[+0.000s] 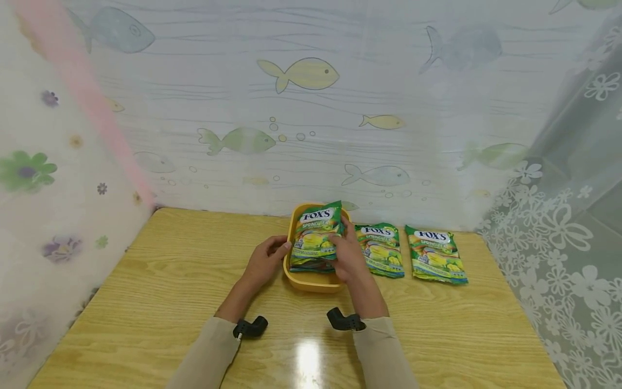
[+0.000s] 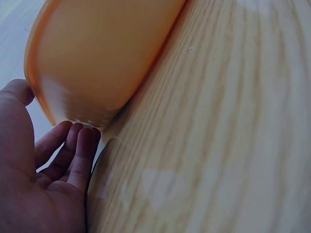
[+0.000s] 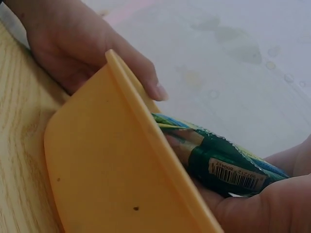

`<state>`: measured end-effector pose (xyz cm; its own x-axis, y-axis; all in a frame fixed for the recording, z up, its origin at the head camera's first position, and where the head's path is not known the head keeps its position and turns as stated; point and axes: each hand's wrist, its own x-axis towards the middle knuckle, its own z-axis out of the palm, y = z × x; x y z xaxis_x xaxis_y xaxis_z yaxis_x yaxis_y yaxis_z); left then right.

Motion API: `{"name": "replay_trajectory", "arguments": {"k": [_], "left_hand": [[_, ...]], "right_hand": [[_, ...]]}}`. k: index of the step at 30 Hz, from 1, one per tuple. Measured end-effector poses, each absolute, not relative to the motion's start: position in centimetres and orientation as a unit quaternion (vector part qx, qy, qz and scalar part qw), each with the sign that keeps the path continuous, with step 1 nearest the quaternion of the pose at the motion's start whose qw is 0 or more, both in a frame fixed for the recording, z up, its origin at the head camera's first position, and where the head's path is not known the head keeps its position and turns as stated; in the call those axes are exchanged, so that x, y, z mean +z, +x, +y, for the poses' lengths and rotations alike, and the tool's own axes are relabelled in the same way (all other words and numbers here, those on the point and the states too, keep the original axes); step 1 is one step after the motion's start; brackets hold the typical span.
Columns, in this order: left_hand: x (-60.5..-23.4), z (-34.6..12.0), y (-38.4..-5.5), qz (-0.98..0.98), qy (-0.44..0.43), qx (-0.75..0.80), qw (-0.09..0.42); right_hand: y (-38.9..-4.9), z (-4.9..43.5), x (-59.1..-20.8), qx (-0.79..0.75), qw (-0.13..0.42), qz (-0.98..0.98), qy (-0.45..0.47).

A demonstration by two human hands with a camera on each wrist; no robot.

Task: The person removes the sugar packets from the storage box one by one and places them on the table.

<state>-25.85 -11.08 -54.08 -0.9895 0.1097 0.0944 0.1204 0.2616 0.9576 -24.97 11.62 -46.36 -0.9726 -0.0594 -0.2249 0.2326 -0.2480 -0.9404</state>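
Bag [image 1: 315,232] tilting in the mouth of a yellow tub [image 1: 306,287], both hands busy

So the right hand [image 1: 349,254] is gripping the green Fox's bag by its right edge, thumb lying on the front and fingers going behind. My guess is that the side hold is leaving most of the bag free to fit between the tub's walls. The bag is slanting over the tub's opening, top corner poking past the far rim, printed face showing. Something similar seems to be peeking out underneath it inside the tub, can't tell how many pieces.

The left hand [image 1: 268,258] is gripping the tub's left side, thumb hooking over the rim and fingers touching the outside. Probably it's steadying the tub so it isn't skating around on the table [image 1: 160,292].

Right of the tub, a second bag [image 1: 381,251] is lying just beside it, and a third bag [image 1: 435,255] is lying further out from the tub, with a gap between the two. Both are facing print-up, tops pointing away from the person. I'd say the spacing is making each one easy to pick out. Behind the tub, a fish-print sheet [image 1: 311,75] is hanging.
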Motion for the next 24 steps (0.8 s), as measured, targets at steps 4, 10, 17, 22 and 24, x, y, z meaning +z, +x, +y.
{"name": "replay_trajectory", "arguments": {"k": [4, 10, 17, 22, 24], "left_hand": [[-52.7, -10.9, -25.2, -0.798, -0.072, -0.598, -0.004], [-52.3, -11.0, -25.0, -0.796, -0.078, -0.6, -0.001], [-53.8, -11.4, -25.9, -0.795, -0.078, -0.602, 0.003], [-53.8, -11.3, -25.8, -0.788, -0.08, -0.61, 0.002], [-53.9, -11.3, -25.8, -0.787, -0.08, -0.611, 0.0]], "right_hand": [[-24.8, 11.9, -46.0, -0.786, 0.099, 0.606, 0.076], [-24.3, 12.5, -45.2, -0.792, 0.112, 0.593, 0.087], [-23.8, 13.2, -44.7, -0.799, 0.11, 0.586, 0.071], [-23.4, 13.5, -44.6, -0.812, 0.101, 0.572, 0.062], [-23.3, 13.6, -44.7, -0.813, 0.098, 0.57, 0.059]]}}
